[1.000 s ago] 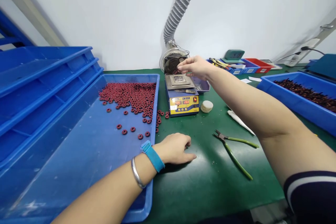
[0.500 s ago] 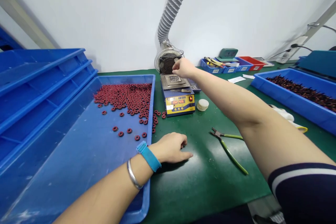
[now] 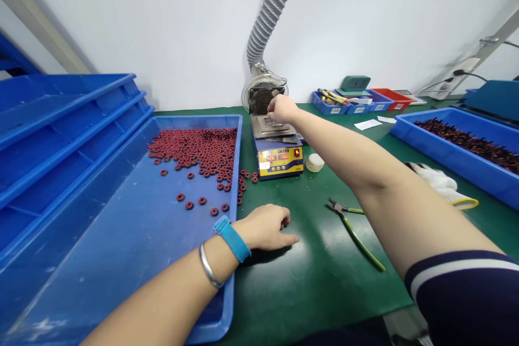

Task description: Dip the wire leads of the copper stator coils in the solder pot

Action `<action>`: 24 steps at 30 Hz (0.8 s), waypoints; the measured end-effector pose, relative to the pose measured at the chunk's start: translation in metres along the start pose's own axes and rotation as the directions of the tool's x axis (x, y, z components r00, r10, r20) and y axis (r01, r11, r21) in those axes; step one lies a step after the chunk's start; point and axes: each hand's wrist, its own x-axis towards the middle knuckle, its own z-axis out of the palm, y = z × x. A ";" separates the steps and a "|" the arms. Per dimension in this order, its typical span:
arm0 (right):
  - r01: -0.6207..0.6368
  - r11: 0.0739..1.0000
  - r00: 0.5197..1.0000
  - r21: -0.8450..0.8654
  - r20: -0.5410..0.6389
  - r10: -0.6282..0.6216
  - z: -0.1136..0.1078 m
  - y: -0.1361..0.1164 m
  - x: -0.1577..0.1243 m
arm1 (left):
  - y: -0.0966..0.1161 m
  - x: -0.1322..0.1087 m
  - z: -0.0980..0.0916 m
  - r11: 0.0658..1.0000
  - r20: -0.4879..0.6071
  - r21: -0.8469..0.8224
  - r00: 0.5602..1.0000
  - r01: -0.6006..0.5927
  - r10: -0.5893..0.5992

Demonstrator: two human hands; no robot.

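Fingers (image 3: 270, 112) of our right hand (image 3: 285, 110) bend downward, bunched close together over the metal top of the solder pot (image 3: 280, 161); their tips are partly hidden, so we cannot tell whether they pinch anything. The pot sits on the green table (image 3: 308, 297) just beyond the blue tray's (image 3: 121, 243) right side, its yellow panel lit with red digits. Behind it, we see a grey corrugated hose (image 3: 270, 19) rising along the wall.

Our left hand (image 3: 265, 228) lies low at the table, loosely curled, thumb apart from the bent fingers, holding nothing that we can see. Its wrist, with a blue strap (image 3: 234, 240) and a silver bangle (image 3: 208, 265), crosses the tray's rim. Red-and-black wound ring cores (image 3: 194, 146) crowd the tray's far end, a few lying outside beside the pot. Green-handled cutting pliers (image 3: 362, 245) lie open near our right forearm.
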 end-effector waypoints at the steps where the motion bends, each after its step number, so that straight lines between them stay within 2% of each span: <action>1: -0.008 0.999 1.000 0.050 -0.023 0.009 -0.005 -0.001 -0.003 | -0.001 0.000 0.001 1.000 -0.016 -0.014 1.000 -0.011 0.011; 4: -0.030 0.952 0.995 0.304 -0.078 0.056 -0.022 -0.003 -0.021 | -0.005 0.002 0.004 0.989 -0.145 -0.131 0.988 -0.070 0.051; 6: -0.091 0.843 0.991 0.531 -0.035 0.129 -0.030 -0.004 -0.044 | -0.006 0.005 0.004 0.948 -0.299 -0.294 0.954 -0.125 0.033; 9: -0.195 0.591 0.977 0.783 0.105 0.184 -0.030 0.000 -0.096 | -0.004 0.009 0.001 0.782 -0.478 -0.580 0.873 -0.227 -0.101; 10: -0.196 0.527 0.978 0.827 0.122 0.171 -0.027 0.002 -0.117 | -0.003 0.009 -0.001 0.706 -0.501 -0.659 0.851 -0.259 -0.156; 12: -0.134 0.462 0.990 0.877 0.092 0.111 -0.018 0.006 -0.159 | -0.002 0.009 -0.004 0.562 -0.504 -0.769 0.830 -0.305 -0.240; 14: -0.012 0.469 0.999 0.883 -0.011 0.046 -0.007 0.007 -0.198 | 0.000 0.008 -0.007 0.458 -0.475 -0.831 0.833 -0.317 -0.285; 16: 0.160 0.550 0.984 0.820 -0.178 -0.021 0.002 0.005 -0.230 | 0.003 0.005 -0.007 0.412 -0.445 -0.856 0.849 -0.311 -0.285; 17: 0.249 0.604 0.961 0.757 -0.269 -0.059 0.006 0.003 -0.241 | 0.006 0.004 -0.006 0.407 -0.436 -0.860 0.858 -0.308 -0.272; 20: 0.430 0.714 0.870 0.552 -0.464 -0.165 0.013 -0.003 -0.262 | 0.013 0.003 -0.003 0.426 -0.423 -0.852 0.879 -0.304 -0.218; 24: 0.512 0.719 0.819 0.471 -0.519 -0.244 0.018 0.001 -0.268 | 0.009 0.000 -0.012 0.532 -0.429 -0.799 0.885 -0.280 -0.179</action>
